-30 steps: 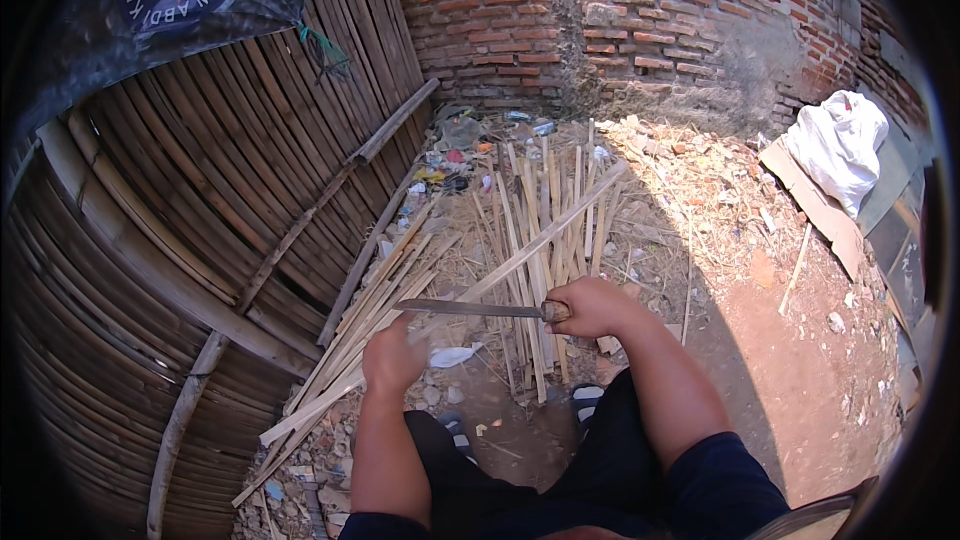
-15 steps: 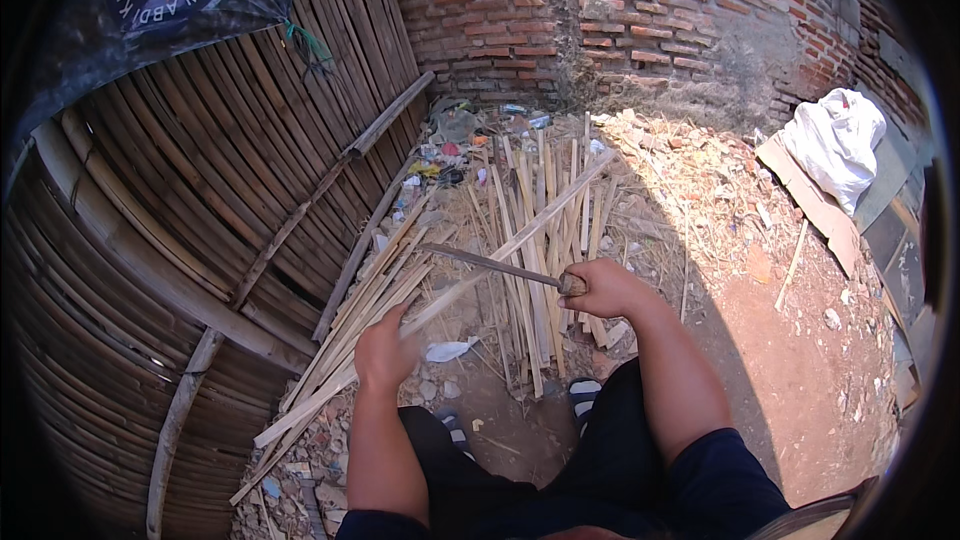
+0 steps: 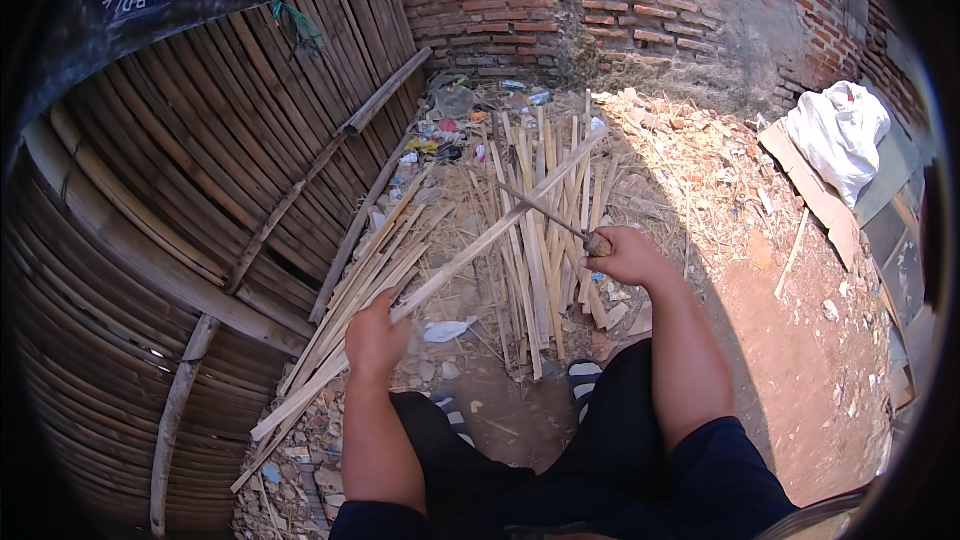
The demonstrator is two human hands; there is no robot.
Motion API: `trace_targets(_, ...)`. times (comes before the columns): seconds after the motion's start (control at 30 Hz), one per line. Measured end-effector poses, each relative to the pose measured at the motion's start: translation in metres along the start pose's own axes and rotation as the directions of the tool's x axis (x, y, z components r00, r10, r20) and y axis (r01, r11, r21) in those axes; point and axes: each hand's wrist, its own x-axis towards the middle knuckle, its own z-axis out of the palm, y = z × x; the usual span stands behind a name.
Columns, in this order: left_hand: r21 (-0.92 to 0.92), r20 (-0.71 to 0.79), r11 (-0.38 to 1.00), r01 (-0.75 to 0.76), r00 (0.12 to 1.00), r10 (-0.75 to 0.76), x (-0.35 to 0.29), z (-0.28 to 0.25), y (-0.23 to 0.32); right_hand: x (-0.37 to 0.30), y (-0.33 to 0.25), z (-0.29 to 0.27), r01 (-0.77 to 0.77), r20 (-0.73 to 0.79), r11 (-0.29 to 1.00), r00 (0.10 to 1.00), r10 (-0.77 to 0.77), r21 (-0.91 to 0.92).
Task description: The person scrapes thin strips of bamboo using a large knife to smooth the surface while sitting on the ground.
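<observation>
A long pale bamboo strip [image 3: 465, 250] slants up and away to the right, its near end in my left hand [image 3: 376, 338], which is closed round it. My right hand [image 3: 634, 258] is closed on the wooden handle of a machete [image 3: 556, 218]. The dark, narrow blade points away and to the left, crossing the strip around its middle; whether it touches the strip I cannot tell. Under the strip lies a pile of similar strips [image 3: 538, 290] on the ground. Another bundle of strips [image 3: 345, 335] lies to the left, partly behind my left hand.
A bamboo slat wall [image 3: 200, 180] rises close on the left, with a dark banner [image 3: 150, 10] above. A brick wall [image 3: 490, 0] closes off the back, with litter [image 3: 450, 130] at its foot. A white sack [image 3: 840, 140] lies at right. My sandalled feet [image 3: 585, 385] stand just before the pile.
My right hand has moved right and slightly up, and the machete blade now points more away from me. My left hand keeps the strip. The whole view has shifted slightly.
</observation>
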Motion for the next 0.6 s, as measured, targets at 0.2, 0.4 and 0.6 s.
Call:
trace_targets(0.2, -0.001, 0.067, 0.999, -0.04, 0.997, 0.04, -0.002, 0.013, 0.004, -0.003, -0.044, 0.035, 0.264, 0.328, 0.953, 0.922, -0.205, -0.146)
trace_targets(0.4, -0.023, 0.007, 0.997, -0.068, 0.998, 0.069, 0.0, 0.0, 0.0, 0.007, 0.011, 0.001, -0.116, 0.022, 0.99, 0.993, 0.115, 0.082)
trace_targets(0.6, -0.043, 0.066, 0.999, 0.001, 0.998, 0.002, 0.003, -0.004, 0.01, 0.001, 0.002, 0.008, -0.036, -0.023, 0.999, 0.999, 0.037, 0.023)
